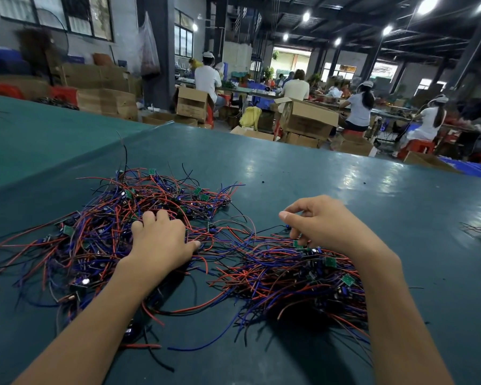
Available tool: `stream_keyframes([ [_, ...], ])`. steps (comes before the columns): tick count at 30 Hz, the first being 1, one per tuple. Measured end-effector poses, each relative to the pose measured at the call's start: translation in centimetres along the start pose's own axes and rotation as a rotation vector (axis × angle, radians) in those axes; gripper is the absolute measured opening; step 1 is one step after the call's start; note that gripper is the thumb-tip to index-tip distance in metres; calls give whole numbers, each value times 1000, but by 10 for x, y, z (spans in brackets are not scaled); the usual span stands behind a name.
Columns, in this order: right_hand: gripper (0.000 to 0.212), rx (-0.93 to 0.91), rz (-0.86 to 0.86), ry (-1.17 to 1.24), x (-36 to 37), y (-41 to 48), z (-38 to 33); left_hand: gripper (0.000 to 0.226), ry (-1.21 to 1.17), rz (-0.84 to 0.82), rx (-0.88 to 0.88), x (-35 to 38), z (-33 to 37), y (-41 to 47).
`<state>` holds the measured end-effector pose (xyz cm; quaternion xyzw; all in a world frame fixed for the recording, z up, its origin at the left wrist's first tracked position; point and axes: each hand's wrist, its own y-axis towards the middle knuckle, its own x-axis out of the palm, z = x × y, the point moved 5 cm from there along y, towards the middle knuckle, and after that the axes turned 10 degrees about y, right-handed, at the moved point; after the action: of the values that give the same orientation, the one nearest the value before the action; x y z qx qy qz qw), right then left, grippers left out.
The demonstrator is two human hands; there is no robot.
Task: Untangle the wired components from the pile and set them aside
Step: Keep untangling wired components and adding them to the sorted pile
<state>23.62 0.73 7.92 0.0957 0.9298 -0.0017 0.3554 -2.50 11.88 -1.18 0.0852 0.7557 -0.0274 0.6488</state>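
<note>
We see the pile (117, 232) spread over the table (317, 176) at centre left, with our left hand (161, 237) on its right part. A smaller heap (289, 279) lies right of it, and our right hand (325, 223) is at the heap's upper edge. Behind the table, boxes (306, 118) stand at upper centre.

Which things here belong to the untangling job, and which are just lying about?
Job: tangled wire pile under the left hand; second wire bundle at the right hand; green table.
Lying about: cardboard boxes, red stool, yellow bag.
</note>
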Motion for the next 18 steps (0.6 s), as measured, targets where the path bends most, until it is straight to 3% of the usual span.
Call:
stream_keyframes([
  [6,20,2,-1,3,-1,0,3,37,-138,-67,101,-3,4,-3],
  [11,21,1,-10,-15,0,1,4,10,-54,-47,129,-15,12,-12],
  [14,21,-1,-11,-17,0,0,3,20,-93,213,88,-33,16,-22],
  [18,20,-27,-22,-17,2,-1,-4,31,-518,710,186,-62,20,-44],
])
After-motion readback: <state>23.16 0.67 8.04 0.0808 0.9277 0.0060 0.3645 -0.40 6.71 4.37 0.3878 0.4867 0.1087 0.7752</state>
